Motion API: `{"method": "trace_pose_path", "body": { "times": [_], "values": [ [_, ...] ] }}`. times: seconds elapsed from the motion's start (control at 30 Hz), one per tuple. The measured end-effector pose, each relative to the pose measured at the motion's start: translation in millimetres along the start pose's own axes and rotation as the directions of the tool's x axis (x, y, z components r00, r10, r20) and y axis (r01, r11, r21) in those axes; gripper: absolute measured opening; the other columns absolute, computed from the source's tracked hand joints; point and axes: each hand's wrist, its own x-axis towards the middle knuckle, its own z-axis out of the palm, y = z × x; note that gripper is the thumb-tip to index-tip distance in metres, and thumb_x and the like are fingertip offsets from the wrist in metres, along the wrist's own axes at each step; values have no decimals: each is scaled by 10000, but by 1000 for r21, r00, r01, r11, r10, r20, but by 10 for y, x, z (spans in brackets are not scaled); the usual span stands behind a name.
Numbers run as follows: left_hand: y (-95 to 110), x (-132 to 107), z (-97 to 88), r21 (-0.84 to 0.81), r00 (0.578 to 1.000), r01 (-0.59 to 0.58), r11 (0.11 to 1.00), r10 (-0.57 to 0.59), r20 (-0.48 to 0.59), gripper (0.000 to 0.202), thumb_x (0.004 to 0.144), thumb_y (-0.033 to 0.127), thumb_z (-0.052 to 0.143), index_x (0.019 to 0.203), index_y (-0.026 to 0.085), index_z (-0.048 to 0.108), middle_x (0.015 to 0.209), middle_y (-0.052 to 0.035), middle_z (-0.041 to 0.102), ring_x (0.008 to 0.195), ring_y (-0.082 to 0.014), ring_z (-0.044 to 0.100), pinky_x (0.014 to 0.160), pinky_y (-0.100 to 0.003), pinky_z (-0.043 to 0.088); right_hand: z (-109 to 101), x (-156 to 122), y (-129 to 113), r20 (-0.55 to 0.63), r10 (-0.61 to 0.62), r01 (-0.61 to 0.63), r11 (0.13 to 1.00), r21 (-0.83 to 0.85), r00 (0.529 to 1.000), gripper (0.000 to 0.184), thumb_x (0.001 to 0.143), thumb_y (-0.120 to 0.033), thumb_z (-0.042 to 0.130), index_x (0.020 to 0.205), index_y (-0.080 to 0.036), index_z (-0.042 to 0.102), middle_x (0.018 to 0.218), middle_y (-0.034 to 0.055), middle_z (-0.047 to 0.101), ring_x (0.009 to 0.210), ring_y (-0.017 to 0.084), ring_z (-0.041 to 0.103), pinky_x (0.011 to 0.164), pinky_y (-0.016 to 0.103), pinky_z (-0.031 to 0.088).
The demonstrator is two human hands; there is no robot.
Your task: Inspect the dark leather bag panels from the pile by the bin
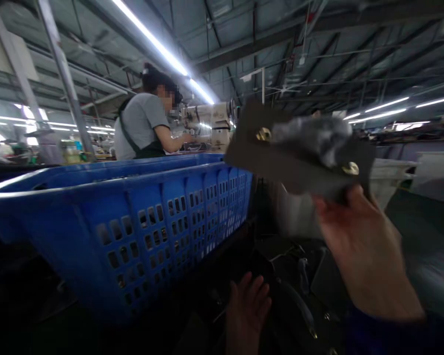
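My right hand [366, 241] is raised on the right and pinches the lower edge of a dark bag panel [292, 162]. Two gold-coloured metal fittings sit on the panel, and a handle-like strip wrapped in clear plastic [314, 133] runs between them. Motion blurs the panel somewhat. Low in the middle, my left hand [247, 305] has its fingers apart and holds nothing. Around and below it lie several similar dark pieces [325, 271] with plastic-wrapped strips and gold fittings, hard to make out in the shadow.
A large blue slotted basket [163, 217] fills the left side, with small objects glimpsed through its slots. Behind it a co-worker [144, 123] bends at a sewing machine [210, 123]. A pale bin [387, 180] stands behind my right hand.
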Motion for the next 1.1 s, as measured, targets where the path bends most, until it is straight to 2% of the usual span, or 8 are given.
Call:
{"method": "trace_pose_path", "body": {
  "times": [0.07,0.17,0.3,0.47,0.57,0.73,0.9,1.1],
  "values": [
    [73,-53,32,-13,998,-28,1000,27,-49,399,807,461,495,1025,165,649,1139,-158,649,1065,-292,600,854,-396,506,598,359,-116,-29,-19,28,941,337,999,474,896,-196,159,1085,-92,581,1229,30,609,1248,165,408,888,322,420],
    [215,-88,13,11,978,-127,992,127,-165,359,819,426,488,989,151,647,1098,-131,662,1022,-239,618,829,-349,514,1288,731,-92,39,76,-84,958,273,996,605,846,-213,35,993,-17,588,1101,10,657,1171,217,450,787,393,424],
    [395,-87,-143,55,935,-220,974,227,-274,323,833,391,468,958,148,641,1082,-108,653,964,-196,628,767,-312,525,1498,690,206,331,161,-172,985,3,930,614,790,-358,153,1045,53,531,1076,41,647,1115,249,501,752,414,423],
    [582,-109,-306,43,898,-270,962,268,-349,313,850,383,428,905,164,645,1004,-78,672,911,-175,638,733,-298,524,638,14,1083,335,60,6,981,-194,940,456,837,-354,443,1202,-87,496,1128,88,645,1079,173,583,846,344,484],
    [642,-121,-340,29,895,-258,966,250,-370,298,864,340,403,882,159,639,946,-83,680,864,-167,650,698,-290,525,-96,-655,1851,264,347,-122,782,-611,900,362,829,-406,432,1004,-145,611,858,71,713,792,188,676,714,358,555],
    [638,-118,-352,62,892,-233,970,239,-384,237,834,314,469,913,147,617,985,-96,658,842,-165,649,668,-283,534,-759,-1734,2711,187,454,-147,605,-783,871,288,601,-276,602,866,-182,662,882,76,703,882,269,667,766,410,534],
    [637,-100,-340,85,895,-196,977,214,-391,206,828,282,483,908,141,610,979,-88,644,831,-155,640,665,-267,528,-901,-1947,2823,178,520,-118,485,-866,835,113,574,-215,627,667,-255,677,636,14,676,685,226,677,622,310,509],
    [565,-25,-388,122,834,-172,978,210,-510,165,824,290,498,875,166,594,978,-59,621,874,-123,605,720,-240,492,-1132,-1289,2232,248,454,3,474,-880,856,192,774,-322,518,783,-233,688,854,51,689,844,215,646,795,346,491]
  ]
}}
